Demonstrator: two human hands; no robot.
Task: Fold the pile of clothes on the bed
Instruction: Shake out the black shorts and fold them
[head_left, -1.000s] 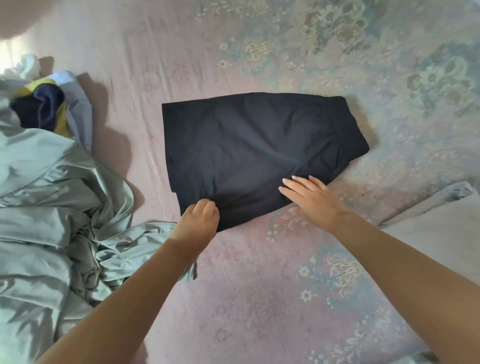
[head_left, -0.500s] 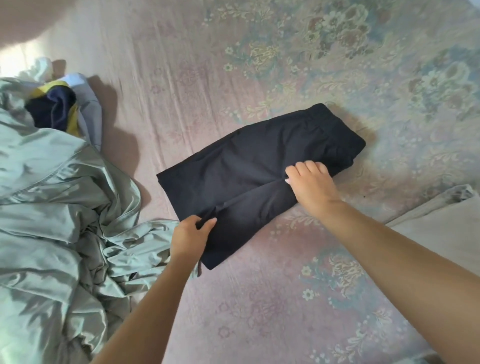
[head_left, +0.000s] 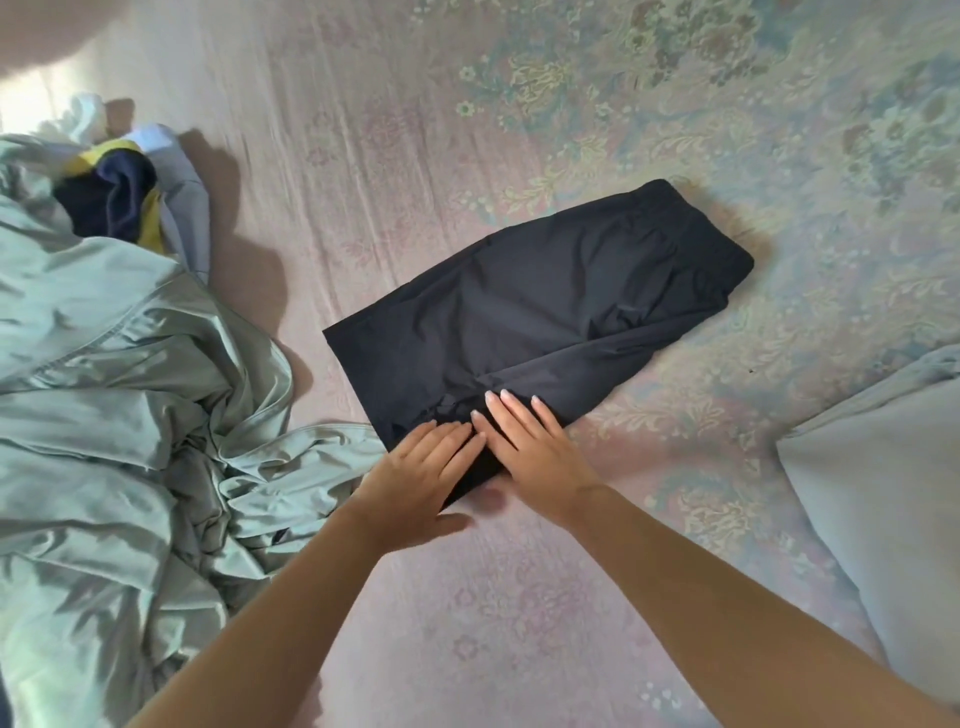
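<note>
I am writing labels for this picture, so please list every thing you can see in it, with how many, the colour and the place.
shorts: one, black, folded, lying at a slant in the middle of the bed
green garment: one, pale green and shiny, crumpled at the left side
navy and yellow garment: one, in the pile at the upper left, behind the green one
grey garment: one, light grey, beside the navy one
white cloth: one, at the far upper left, mostly hidden
bed sheet: one, pink with a pale flower pattern, under everything
pillow: one, pale grey, at the right edge
left hand: one, flat, pressing the near end of the shorts
right hand: one, flat, pressing the shorts beside the left
</note>
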